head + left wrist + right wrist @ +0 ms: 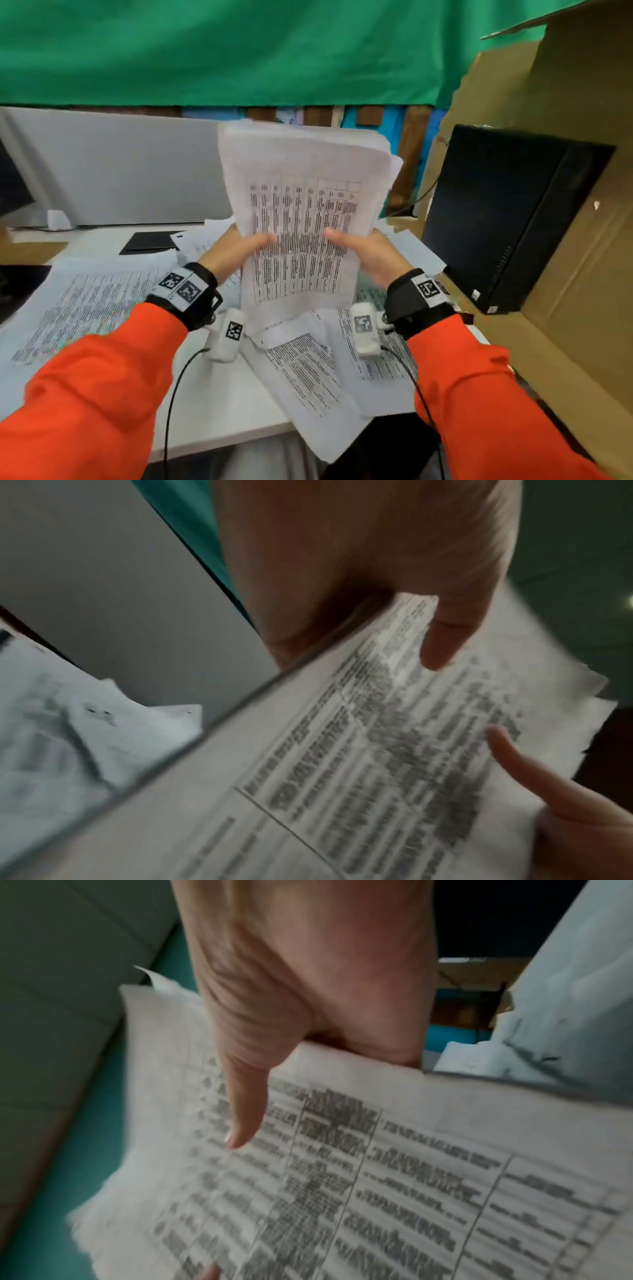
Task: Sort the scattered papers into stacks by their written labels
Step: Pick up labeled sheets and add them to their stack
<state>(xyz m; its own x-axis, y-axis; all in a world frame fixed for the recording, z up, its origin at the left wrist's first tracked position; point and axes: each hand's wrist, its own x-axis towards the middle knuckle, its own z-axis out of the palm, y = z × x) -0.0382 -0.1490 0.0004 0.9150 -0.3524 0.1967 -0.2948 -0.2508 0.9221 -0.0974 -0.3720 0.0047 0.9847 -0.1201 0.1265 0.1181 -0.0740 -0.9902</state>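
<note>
Sorting barely begun, I'd say: left hand [239,251] and right hand [364,253] both pinch a sheaf of papers [301,212] upright above the desk [219,404], loose sheets [85,308] strewn below, unstacked

Printed table text [301,240] blurred unreadable, fingers hidden behind held sheets [305,164]

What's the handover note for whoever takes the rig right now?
Left hand and right hand both grip one bundle of printed sheets, held upright above the desk, thumbs on the front page.
Loose papers lie scattered and overlapping on the desk under and around the hands.
Done: no labelled stacks can be made out.
Left: read the labels, too blurred to read here, and sort the bundle and loose papers into stacks.
</note>
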